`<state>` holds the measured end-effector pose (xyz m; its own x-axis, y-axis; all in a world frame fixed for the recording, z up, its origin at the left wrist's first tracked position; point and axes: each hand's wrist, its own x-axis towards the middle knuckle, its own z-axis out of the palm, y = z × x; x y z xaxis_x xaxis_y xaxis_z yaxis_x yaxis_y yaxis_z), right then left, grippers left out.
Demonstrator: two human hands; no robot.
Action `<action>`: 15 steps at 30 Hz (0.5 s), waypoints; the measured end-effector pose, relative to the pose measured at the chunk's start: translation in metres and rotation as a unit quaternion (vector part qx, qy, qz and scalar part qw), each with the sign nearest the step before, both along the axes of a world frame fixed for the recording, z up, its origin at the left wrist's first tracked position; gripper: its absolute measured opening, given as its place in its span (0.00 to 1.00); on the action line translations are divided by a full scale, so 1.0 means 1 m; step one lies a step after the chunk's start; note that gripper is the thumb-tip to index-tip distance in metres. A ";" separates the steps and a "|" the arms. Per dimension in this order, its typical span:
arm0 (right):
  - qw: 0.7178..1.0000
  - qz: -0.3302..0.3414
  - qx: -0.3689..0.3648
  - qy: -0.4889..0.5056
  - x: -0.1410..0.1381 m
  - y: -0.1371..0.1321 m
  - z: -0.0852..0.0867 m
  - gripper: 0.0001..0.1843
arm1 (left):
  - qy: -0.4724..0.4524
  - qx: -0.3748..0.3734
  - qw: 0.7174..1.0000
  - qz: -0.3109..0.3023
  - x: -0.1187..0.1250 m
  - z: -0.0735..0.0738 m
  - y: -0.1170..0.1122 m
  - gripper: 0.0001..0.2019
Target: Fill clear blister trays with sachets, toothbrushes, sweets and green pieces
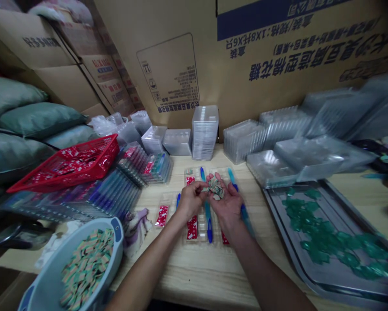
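Observation:
My right hand (pixel 228 206) is turned palm up, cupped around a small heap of striped candy pieces (pixel 216 188). My left hand (pixel 191 199) reaches to the edge of that heap, its thumb and fingers pinched on what looks like one striped piece, mostly hidden. Beneath both hands, clear plastic trays (pixel 202 224) lie side by side on the table. They hold red patterned packets (pixel 192 227) and blue pen-shaped items (pixel 209 231); the hands and forearms cover part of them. A smaller packet (pixel 162 215) lies in a tray at the left.
A light blue basin (pixel 117 231) of striped pieces stands front left. Behind it, a red basket (pixel 111 149) rests on stacked filled trays (pixel 116 194). Empty clear containers (pixel 205 134) line the back. At right, a metal tray (pixel 287 255) holds green wrapped pieces (pixel 326 233).

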<state>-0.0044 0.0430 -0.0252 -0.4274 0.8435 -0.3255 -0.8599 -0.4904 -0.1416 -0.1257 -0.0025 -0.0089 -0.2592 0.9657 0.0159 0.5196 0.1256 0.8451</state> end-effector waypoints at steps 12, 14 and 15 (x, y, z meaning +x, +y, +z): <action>0.998 0.048 -0.027 -0.029 -0.004 -0.006 0.009 0.18 | -0.049 -0.020 0.996 -0.071 -0.013 0.023 -0.004 0.19; 0.998 0.048 -0.044 -0.014 -0.003 -0.007 0.013 0.19 | 0.029 -0.002 0.999 -0.040 -0.015 0.029 -0.005 0.19; 0.998 0.051 -0.044 -0.008 -0.002 -0.007 0.014 0.20 | 0.061 0.004 0.998 -0.028 -0.016 0.032 -0.005 0.16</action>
